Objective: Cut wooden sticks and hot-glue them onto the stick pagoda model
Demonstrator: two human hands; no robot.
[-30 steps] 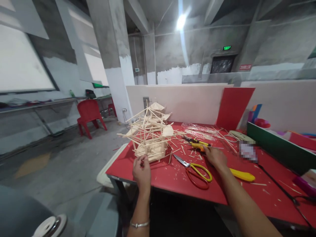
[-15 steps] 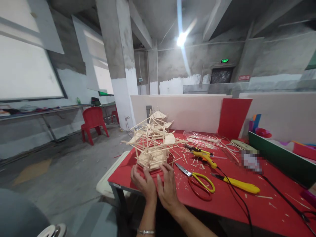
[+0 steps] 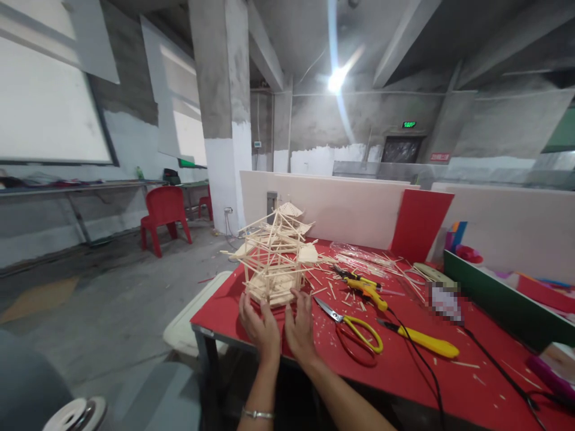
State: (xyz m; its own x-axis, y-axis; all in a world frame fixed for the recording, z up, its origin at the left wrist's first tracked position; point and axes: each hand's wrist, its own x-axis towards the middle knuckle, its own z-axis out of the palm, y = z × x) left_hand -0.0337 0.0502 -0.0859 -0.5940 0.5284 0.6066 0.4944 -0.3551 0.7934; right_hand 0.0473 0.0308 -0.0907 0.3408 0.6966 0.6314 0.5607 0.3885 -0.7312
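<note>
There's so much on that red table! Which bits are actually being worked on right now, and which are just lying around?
In hand:
- stick-built model pavilion, with the left hand and right hand touching its base

Lying about:
- scissors
- yellow pliers
- yellow-handled corded tool
- loose sticks
- red chair, off on the floor

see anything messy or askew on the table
Loose sticks lie scattered over the red table around the scissors and pliers. The model at the left hand and right hand has sticks jutting out unevenly.
</note>
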